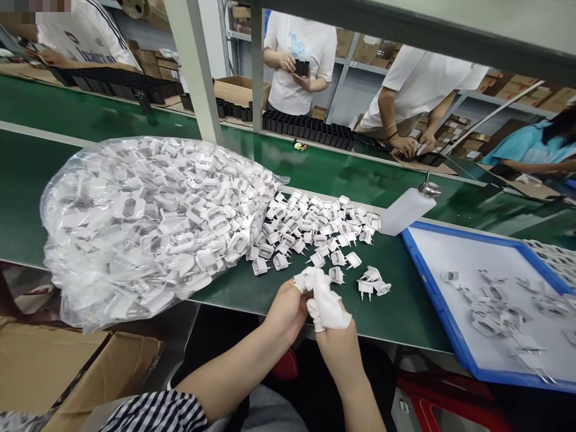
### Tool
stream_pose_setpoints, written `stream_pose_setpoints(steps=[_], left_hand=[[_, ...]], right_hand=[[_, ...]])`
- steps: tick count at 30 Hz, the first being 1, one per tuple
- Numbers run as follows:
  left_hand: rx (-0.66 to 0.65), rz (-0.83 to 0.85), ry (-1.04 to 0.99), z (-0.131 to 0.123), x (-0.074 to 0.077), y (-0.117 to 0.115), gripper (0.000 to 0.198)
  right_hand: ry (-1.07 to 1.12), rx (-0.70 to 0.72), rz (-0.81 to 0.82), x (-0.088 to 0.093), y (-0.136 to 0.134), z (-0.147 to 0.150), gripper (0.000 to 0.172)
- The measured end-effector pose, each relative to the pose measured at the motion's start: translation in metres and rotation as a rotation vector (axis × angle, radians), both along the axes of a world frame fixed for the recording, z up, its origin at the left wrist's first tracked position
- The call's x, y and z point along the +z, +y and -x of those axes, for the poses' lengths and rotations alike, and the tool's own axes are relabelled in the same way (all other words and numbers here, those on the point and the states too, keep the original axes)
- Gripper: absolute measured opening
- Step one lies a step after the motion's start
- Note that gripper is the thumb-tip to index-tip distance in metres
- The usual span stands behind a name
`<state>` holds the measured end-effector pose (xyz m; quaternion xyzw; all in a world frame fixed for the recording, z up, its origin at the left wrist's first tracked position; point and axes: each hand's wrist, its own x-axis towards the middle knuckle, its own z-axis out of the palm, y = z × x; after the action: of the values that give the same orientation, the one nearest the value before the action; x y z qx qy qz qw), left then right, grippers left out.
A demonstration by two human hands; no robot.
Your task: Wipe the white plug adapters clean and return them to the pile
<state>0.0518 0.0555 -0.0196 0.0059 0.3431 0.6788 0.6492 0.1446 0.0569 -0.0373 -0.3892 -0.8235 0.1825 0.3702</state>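
Note:
A crumpled white cloth [324,298] is bunched between my two hands at the front edge of the green bench. My left hand [287,311] is closed, its fingertips covered by the cloth. My right hand [338,345] grips the cloth from the other side, most of its fingers hidden under it. Whether a plug is inside the cloth, I cannot tell. Just beyond my hands lies a loose pile of white two-pin plug housings [310,225]. A small group of plug housings [373,282] sits apart to the right.
A large clear bag [153,222] full of plug housings spreads across the left. A white bottle [407,210] with a metal top leans near a blue-rimmed tray [443,312] holding more plugs. Cardboard boxes [49,360] stand lower left. Several co-workers work across the green conveyor [360,174].

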Motion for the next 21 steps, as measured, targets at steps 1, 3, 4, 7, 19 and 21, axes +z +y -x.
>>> stream_pose_setpoints(steps=[1, 3, 4, 7, 19, 21], left_hand=[[-0.002, 0.069, -0.041, 0.001, 0.002, 0.002, 0.007], [-0.006, 0.163, -0.098, 0.002, 0.006, 0.004, 0.015], [-0.011, 0.171, -0.121, 0.003, 0.009, 0.004, 0.017], [-0.05, 0.118, -0.25, 0.006, 0.015, 0.002, 0.023], [-0.217, 0.024, -0.37, 0.017, 0.016, 0.0, 0.022], [-0.145, 0.006, -0.165, 0.021, 0.002, 0.005, 0.011]], right_hand=[[0.039, 0.0, 0.011, -0.004, -0.002, 0.002, 0.024], [0.112, 0.025, 0.011, -0.013, -0.006, 0.004, 0.027], [0.142, 0.045, 0.002, -0.015, -0.008, 0.003, 0.029], [0.227, 0.074, 0.031, -0.014, -0.01, -0.005, 0.034], [0.726, -0.121, 0.294, 0.025, 0.008, -0.041, 0.03], [0.683, -0.262, 0.186, 0.045, 0.043, -0.056, 0.031]])
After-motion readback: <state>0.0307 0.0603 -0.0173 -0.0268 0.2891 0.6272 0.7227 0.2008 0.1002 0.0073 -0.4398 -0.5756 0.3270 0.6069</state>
